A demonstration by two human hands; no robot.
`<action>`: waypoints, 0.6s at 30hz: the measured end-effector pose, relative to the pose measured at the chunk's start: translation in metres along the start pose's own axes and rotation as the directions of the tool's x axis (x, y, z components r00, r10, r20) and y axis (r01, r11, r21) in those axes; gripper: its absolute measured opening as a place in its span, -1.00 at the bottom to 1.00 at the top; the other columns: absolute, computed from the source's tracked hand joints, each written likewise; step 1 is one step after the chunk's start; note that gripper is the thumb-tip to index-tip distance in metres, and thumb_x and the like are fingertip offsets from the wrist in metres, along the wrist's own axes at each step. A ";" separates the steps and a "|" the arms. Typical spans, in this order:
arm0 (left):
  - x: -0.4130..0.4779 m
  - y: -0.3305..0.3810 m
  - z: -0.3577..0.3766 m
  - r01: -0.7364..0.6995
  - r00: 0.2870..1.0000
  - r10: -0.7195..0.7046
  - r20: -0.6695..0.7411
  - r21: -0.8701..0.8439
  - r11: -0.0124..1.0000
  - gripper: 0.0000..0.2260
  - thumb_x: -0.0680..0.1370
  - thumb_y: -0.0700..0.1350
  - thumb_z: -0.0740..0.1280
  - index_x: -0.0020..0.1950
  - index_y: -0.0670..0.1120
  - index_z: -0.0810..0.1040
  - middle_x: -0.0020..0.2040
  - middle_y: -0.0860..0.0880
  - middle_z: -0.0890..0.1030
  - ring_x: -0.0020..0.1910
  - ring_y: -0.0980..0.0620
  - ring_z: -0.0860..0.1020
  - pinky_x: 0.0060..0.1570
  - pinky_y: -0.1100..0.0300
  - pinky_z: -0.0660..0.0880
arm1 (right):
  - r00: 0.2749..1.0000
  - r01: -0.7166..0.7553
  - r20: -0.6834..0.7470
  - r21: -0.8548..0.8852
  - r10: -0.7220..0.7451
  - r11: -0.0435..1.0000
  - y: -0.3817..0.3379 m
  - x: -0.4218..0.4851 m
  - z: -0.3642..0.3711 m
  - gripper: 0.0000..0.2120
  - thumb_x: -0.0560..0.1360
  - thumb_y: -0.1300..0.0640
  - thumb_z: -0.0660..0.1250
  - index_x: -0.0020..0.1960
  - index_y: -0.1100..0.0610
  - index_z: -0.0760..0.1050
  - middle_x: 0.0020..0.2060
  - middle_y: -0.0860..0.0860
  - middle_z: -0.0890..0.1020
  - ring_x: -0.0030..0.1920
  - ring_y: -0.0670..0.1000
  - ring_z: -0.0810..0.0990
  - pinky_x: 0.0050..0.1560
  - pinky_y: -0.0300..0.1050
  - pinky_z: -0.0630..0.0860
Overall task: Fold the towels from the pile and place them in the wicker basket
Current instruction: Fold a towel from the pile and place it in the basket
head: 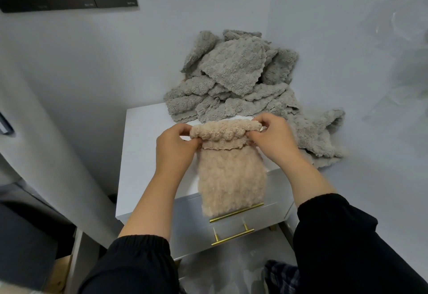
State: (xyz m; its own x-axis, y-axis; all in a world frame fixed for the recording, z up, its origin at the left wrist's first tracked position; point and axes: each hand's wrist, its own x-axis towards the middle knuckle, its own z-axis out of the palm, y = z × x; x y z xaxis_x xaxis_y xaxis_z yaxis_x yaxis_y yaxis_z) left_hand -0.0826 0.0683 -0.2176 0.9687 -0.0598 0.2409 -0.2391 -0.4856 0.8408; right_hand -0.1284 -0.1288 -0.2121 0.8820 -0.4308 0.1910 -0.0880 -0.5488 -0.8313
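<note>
White cabinet (143, 154): one unit, standing against a pale wall, its top partly covered by towels.

Pile of grey towels (234, 75): loose and unfolded, heaped at the back of the cabinet top against the wall and spilling off to the right. The pieces overlap, so an exact count cannot be made. Fluffy texture with scalloped edges.

Black sleeves (139, 266): two, pushed up so both forearms are bare.

Beige towel (231, 177): one, just in front of the grey pile. It runs from the cabinet top down over the front edge, and its lower end covers part of the upper brass handle (245, 209). Its top edge is turned over into a thick roll. Same fluffy texture as the grey pieces.

Left hand (173, 147): at the left end of the roll, palm down, thumb and fingers curled and pinching the turned-over edge.

Right hand (275, 138): at the right end of the roll, fingers bent over the top and thumb beneath, clamped on the same edge. Both hands are level with each other.

Brass handles: two in all, the lower brass handle (232, 238) fully exposed.
</note>
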 end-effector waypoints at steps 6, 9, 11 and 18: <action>-0.004 -0.005 0.002 -0.015 0.994 0.008 0.106 0.062 0.998 -0.82 0.43 -0.27 0.42 -0.23 0.01 0.57 -0.21 0.12 0.61 -0.25 0.19 0.58 -0.26 0.34 0.43 | 0.999 0.045 0.032 -0.119 -0.042 0.992 0.005 -0.004 -0.003 -0.82 0.46 0.30 0.33 -0.11 0.02 0.49 -0.27 -0.09 0.53 -0.35 -0.04 0.47 -0.35 -0.16 0.35; -0.005 -0.007 0.000 -0.064 0.982 0.037 0.183 0.146 0.987 -0.87 0.41 -0.24 0.44 -0.21 -0.02 0.59 -0.25 0.10 0.61 -0.23 0.19 0.58 -0.26 0.32 0.41 | 0.997 0.051 0.065 -0.213 -0.038 0.976 0.006 -0.005 -0.008 -0.81 0.43 0.32 0.32 -0.12 0.03 0.51 -0.22 0.02 0.59 -0.23 0.05 0.53 -0.24 -0.10 0.43; -0.004 -0.010 -0.002 -0.109 0.973 0.064 0.222 0.193 0.975 -0.89 0.41 -0.22 0.44 -0.20 -0.02 0.59 -0.19 0.08 0.62 -0.18 0.14 0.58 -0.16 0.21 0.46 | 0.993 0.062 0.116 -0.255 -0.033 0.965 0.006 -0.004 -0.013 -0.84 0.42 0.29 0.37 -0.12 0.05 0.55 -0.14 0.04 0.62 -0.14 0.05 0.55 -0.17 -0.10 0.45; -0.003 -0.017 -0.007 -0.173 0.939 0.071 0.336 0.283 0.943 -0.84 0.43 -0.29 0.37 -0.14 -0.03 0.61 -0.03 0.02 0.61 -0.02 0.05 0.55 0.05 0.09 0.48 | 0.943 0.061 0.329 -0.337 0.056 0.940 0.005 -0.010 -0.024 -0.79 0.37 0.22 0.50 -0.10 0.00 0.54 0.04 0.00 0.55 0.07 -0.04 0.50 0.11 -0.12 0.45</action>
State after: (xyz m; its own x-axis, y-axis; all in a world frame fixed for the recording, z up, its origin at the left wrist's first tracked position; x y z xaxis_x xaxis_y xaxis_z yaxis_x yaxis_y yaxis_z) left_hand -0.0814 0.0829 -0.2292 0.9151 -0.3838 0.1235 -0.3742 -0.6944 0.6146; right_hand -0.1486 -0.1443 -0.2060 0.9787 -0.2017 -0.0381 -0.1845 -0.7834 -0.5934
